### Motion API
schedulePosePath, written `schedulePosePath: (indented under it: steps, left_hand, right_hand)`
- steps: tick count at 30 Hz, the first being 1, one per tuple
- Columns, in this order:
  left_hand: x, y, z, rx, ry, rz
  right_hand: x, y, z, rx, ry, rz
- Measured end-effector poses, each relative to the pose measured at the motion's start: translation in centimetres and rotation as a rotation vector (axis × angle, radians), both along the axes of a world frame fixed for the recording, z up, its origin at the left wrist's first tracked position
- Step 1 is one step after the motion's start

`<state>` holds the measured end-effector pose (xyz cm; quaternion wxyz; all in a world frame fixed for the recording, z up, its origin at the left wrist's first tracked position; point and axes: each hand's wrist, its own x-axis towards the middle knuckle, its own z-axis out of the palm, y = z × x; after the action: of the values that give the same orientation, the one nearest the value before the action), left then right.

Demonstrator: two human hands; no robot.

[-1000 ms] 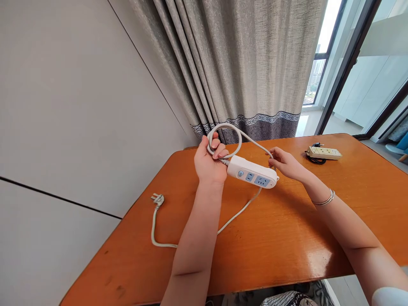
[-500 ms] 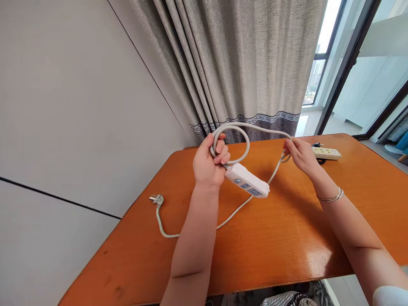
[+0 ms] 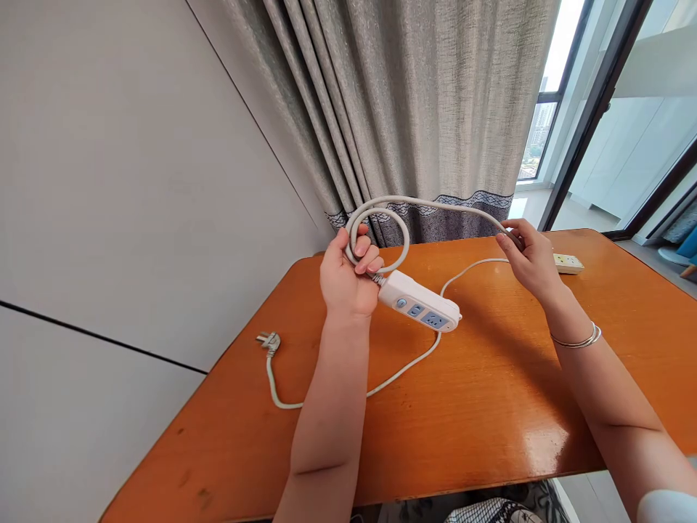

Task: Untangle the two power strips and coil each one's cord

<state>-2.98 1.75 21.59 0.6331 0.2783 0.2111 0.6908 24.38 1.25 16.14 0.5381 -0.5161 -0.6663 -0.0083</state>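
Observation:
My left hand [image 3: 347, 280] is closed round a small loop of grey cable [image 3: 435, 205] just above a white power strip [image 3: 419, 310] with blue sockets, which hangs tilted over the orange table [image 3: 462, 407]. My right hand [image 3: 531, 261] pinches the same cable farther along, off to the right above the table. From there the cable drops to the tabletop and trails left to its plug [image 3: 268, 340], which lies near the table's left edge.
A second, yellowish power strip [image 3: 569, 263] lies at the table's far right, partly behind my right hand. A grey curtain [image 3: 414, 109] hangs behind the table, a plain wall stands on the left, and glass doors are on the right.
My right hand has drawn the cable out to the right and upward, stretching a long span from the loop. The slack on the table has shortened. My left hand stayed in place with the loop.

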Motion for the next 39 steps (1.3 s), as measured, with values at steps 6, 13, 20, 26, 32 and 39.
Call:
schedulePosePath:
  steps: [6,13,20,26,32,39]
  left_hand:
    - [0.4,0.1,0.0,0.017,0.058,0.094]
    - [1.0,-0.1,-0.3,0.001,0.069,0.037]
    - [2.0,0.0,-1.0,0.022,0.059,0.004]
    - [2.6,0.1,-1.6,0.104,0.130,0.008]
    - [3.0,-0.1,-2.1,0.173,0.166,-0.047]
    - [3.7,-0.6,-2.7,0.185,0.293,-0.074]
  right_hand:
    - [-1.7,-1.4,0.3,-0.074,-0.322,-0.123]
    - [-3.6,-2.5,1.0,-0.467,-0.709,-0.168]
    - [-4.5,-3.3,1.3,-0.516,-0.905,-0.040]
    - [-4.6,-4.0,1.7,-0.464,-0.961,0.007]
    - [-4.6,-4.6,1.8,-0.315,-0.955,0.109]
    - [-4.3,-5.1,1.5,-0.087,-0.973,0.236]
